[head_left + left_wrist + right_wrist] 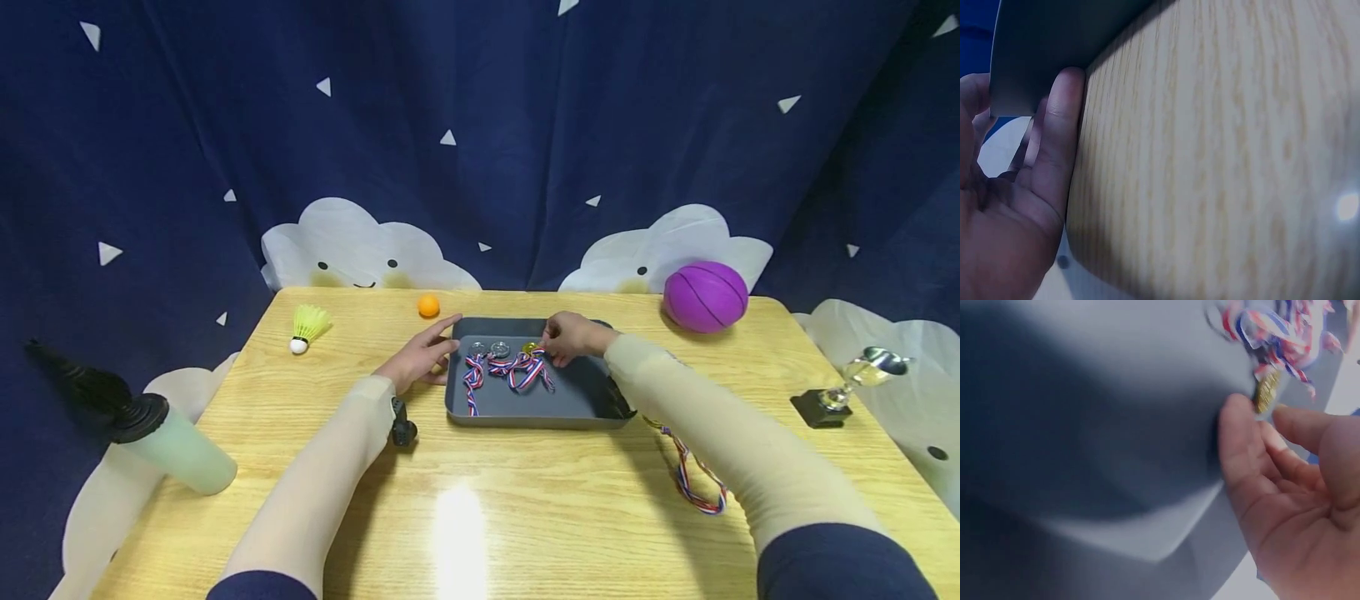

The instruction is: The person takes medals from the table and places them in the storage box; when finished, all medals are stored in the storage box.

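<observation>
Right hand (572,337) is over the far end of the grey tray (525,408), fingertips drawn together on a gold medal (530,347) — in the right wrist view the gold medal (1266,390) sits right between thumb and forefinger, a light pinch on its edge. That disc looks small, hard and stiff, probably smooth enough to slide out of a loose pinch, so the rim is the sensible place to take it; the striped ribbon (517,371) trailing from it is soft and limp, bunched in a tangle with two silver medals (489,349) on the tray floor, and would likely drag its neighbours along if tugged. Left hand (417,358) lies flat on the wooden table (480,492), fingers straight and loose, the forefinger stretched to the tray's near-left corner; the left wrist view shows a finger pressed against the tray wall (1041,50), bracing it, holding nothing. Another ribbon (693,479) lies on the table under the right forearm.
</observation>
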The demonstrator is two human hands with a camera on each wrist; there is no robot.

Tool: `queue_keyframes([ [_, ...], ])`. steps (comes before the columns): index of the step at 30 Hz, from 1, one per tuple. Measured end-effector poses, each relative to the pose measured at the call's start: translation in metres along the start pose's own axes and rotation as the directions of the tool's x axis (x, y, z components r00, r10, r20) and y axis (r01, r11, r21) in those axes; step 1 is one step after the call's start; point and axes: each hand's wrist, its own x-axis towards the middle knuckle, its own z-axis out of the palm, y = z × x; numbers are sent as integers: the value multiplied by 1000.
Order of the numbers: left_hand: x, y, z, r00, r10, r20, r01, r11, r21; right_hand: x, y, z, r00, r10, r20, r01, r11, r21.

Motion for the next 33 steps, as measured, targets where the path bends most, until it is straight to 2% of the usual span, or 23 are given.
queue_keyframes([
  [6,2,0,0,1000,-1,1,1,1000,-16,-27,13,-26,995,-90,-49,96,987,128],
  [11,3,1,0,1000,-4,0,4,999,-33,-64,38,-48,987,-122,-100,135,981,137],
  [16,1,2,0,1000,-10,-3,10,1000,-8,-102,76,-57,984,-121,-133,128,991,48],
  [21,0,1,-1,1000,-10,-4,10,1000,0,-124,108,-54,967,-92,-238,69,992,-103],
  [26,0,0,-1,1000,-7,-12,7,1000,4,-128,130,-46,956,-40,-292,-19,981,-194],
  [33,1,1,1,1000,-1,2,1,1000,-12,-123,148,-35,945,-63,-321,-16,971,-238],
])
